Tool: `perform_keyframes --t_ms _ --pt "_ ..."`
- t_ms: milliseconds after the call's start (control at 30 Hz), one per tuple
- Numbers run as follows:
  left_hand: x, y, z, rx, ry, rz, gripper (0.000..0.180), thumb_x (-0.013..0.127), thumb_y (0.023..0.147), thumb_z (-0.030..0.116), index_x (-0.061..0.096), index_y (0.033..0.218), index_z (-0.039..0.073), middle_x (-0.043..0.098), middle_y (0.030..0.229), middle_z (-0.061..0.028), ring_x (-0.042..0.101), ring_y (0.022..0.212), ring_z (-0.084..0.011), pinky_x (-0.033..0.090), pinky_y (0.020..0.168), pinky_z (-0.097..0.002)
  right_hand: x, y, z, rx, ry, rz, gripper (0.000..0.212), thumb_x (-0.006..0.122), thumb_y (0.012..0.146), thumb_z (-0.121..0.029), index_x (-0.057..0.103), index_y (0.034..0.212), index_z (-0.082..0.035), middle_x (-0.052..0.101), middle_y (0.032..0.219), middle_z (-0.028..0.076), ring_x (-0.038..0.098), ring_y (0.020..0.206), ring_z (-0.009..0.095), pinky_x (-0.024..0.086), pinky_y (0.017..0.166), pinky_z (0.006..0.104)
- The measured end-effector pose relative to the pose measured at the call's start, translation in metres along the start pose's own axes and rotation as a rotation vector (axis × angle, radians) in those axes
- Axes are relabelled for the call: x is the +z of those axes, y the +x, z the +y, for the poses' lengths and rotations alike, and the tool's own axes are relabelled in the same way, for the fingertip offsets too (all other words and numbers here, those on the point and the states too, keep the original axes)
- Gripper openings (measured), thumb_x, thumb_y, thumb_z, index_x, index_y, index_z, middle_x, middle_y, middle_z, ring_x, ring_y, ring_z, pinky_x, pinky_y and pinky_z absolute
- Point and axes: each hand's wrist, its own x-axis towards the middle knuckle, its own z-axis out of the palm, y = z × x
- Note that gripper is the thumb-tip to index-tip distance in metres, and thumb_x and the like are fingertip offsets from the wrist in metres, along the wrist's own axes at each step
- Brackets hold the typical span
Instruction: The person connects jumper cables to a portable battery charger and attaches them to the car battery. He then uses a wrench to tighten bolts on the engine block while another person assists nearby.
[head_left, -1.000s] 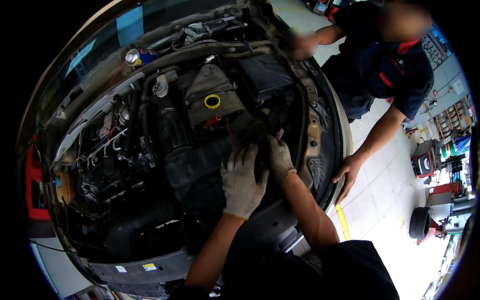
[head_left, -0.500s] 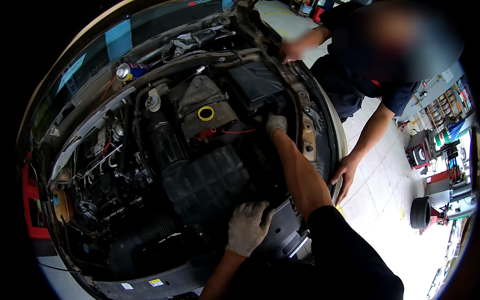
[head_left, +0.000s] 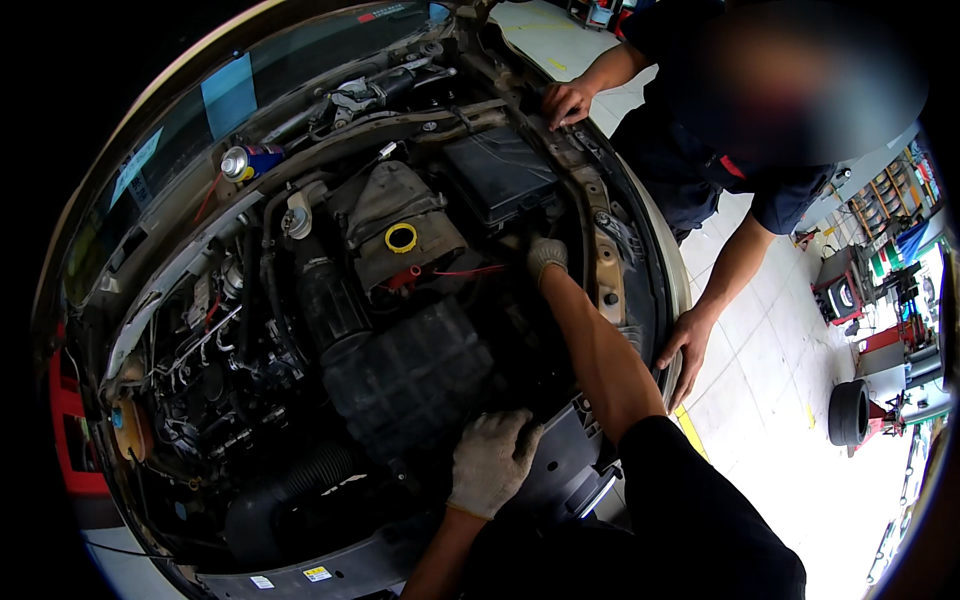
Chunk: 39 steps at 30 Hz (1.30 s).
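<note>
Work seems to be centring on the dark recess near the right edge of the engine bay [head_left: 607, 270], where the right hand [head_left: 547, 257] is resting just in front of the black lidded box [head_left: 503, 175]; shadow is hiding its fingers, so their grip cannot be told. Moving there is probably demanding feel over sight. A thin red cable [head_left: 470, 271] is lying just left of that glove. The left hand [head_left: 494, 462] is resting by the bay's front edge, fingers curling downward, any hold not showing.

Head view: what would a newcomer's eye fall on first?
The bright yellow ring stands out just left of the picture's centre. To its right, the right hand in pale knit reaches down, fingers hidden. At upper left lies a blue-and-yellow cylindrical can.
</note>
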Motion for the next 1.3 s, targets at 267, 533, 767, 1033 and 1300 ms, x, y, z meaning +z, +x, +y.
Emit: perform_keyframes --t_ms 267,533,767,1033,1300 --pt "0.003 0.001 -0.001 0.031 -0.067 0.002 0.024 0.072 0.097 0.027 0.074 0.103 0.004 0.073 0.085 -0.0078 0.069 0.079 -0.0232 0.056 0.073 -0.0385 -0.010 0.015 0.019 0.160 0.168 0.001 0.027 0.060 0.098 -0.024 0.079 0.106 -0.007 0.078 0.107 0.016 0.076 0.103 0.032 0.061 0.083 0.0448" --pt "0.005 0.003 0.005 0.047 -0.068 -0.033 0.025 0.072 0.097 0.027 0.074 0.103 0.003 0.073 0.085 -0.0090 0.070 0.079 -0.0243 0.057 0.075 -0.0375 0.025 0.028 0.041 0.200 0.287 0.182 0.025 0.056 0.098 -0.020 0.078 0.104 -0.011 0.076 0.099 0.021 0.075 0.094 0.039 0.061 0.078 0.0485" --pt "-0.002 -0.005 -0.003 0.009 -0.014 -0.008 0.023 0.072 0.097 0.025 0.074 0.101 0.002 0.074 0.088 -0.0107 0.070 0.079 -0.0270 0.057 0.075 -0.0390 -0.022 -0.010 -0.014 0.736 1.482 0.070 0.087 0.065 0.091 -0.065 0.065 0.128 0.013 0.065 0.130 0.034 0.061 0.128 0.042 0.046 0.105 0.0440" --pt "0.016 0.002 -0.001 0.126 0.170 0.066 0.029 0.064 0.101 0.029 0.074 0.091 0.005 0.072 0.084 -0.0140 0.070 0.078 -0.0325 0.056 0.073 -0.0459 -0.115 -0.172 -0.021 0.504 1.370 0.124 0.073 0.063 0.096 -0.055 0.054 0.142 0.001 0.062 0.135 0.032 0.059 0.126 0.048 0.047 0.108 0.0485" --pt "0.017 0.005 -0.035 0.061 0.170 -0.098 0.035 0.057 0.101 0.024 0.071 0.113 -0.006 0.073 0.106 -0.0279 0.070 0.099 -0.0453 0.053 0.085 -0.0468 -0.143 -0.390 -0.021 0.184 1.532 0.616 0.044 0.069 0.089 -0.025 0.058 0.122 0.003 0.060 0.119 0.026 0.063 0.108 0.047 0.052 0.093 0.0524"
